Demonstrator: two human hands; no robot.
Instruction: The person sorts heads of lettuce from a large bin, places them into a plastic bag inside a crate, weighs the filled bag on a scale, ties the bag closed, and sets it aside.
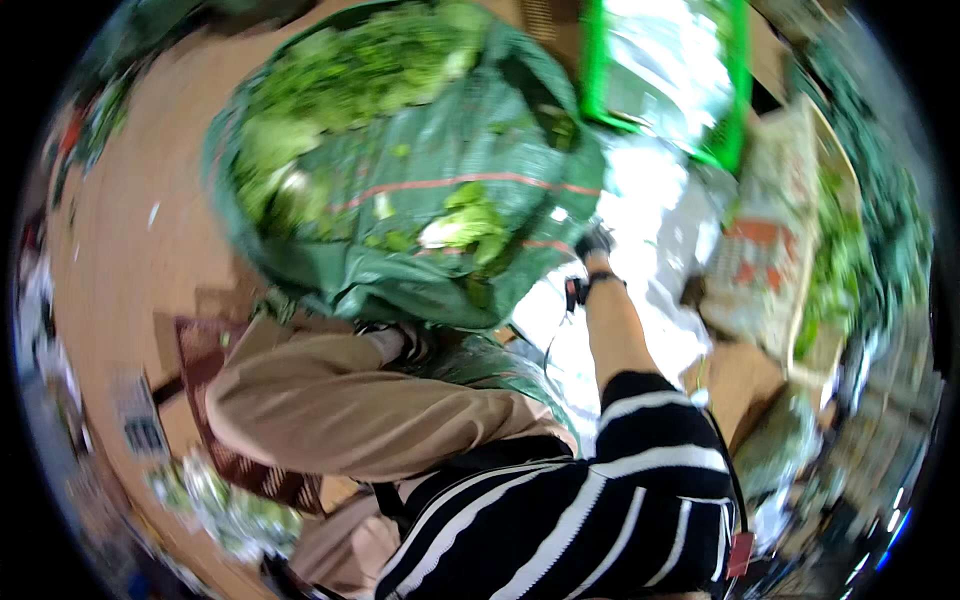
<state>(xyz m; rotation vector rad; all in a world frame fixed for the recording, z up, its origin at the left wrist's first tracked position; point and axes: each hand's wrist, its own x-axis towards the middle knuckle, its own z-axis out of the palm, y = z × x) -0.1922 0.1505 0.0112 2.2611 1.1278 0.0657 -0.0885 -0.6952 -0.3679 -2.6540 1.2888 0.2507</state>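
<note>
My right hand [595,240], in what looks like a dark glove, is blurred at the right edge of a green woven sack [450,154]; whether its fingers grip the sack cannot be told. A dark band with a small device and a thin cable is on the wrist. My left hand is out of view. Leafy greens [360,82] lie heaped along the upper left of the opened sack. A smaller leafy piece with a white stem [466,229] rests nearer its lower edge. Bright, shiny plastic sheeting [637,187] lies right of the sack, partly under my forearm.
A green plastic crate [592,67] holding shiny plastic stands at the top right. Below it is a pale printed bag [757,255] with greens. A maroon plastic crate [202,405] sits left of my bent leg, near bagged vegetables [217,502]. Brown floor shows at left.
</note>
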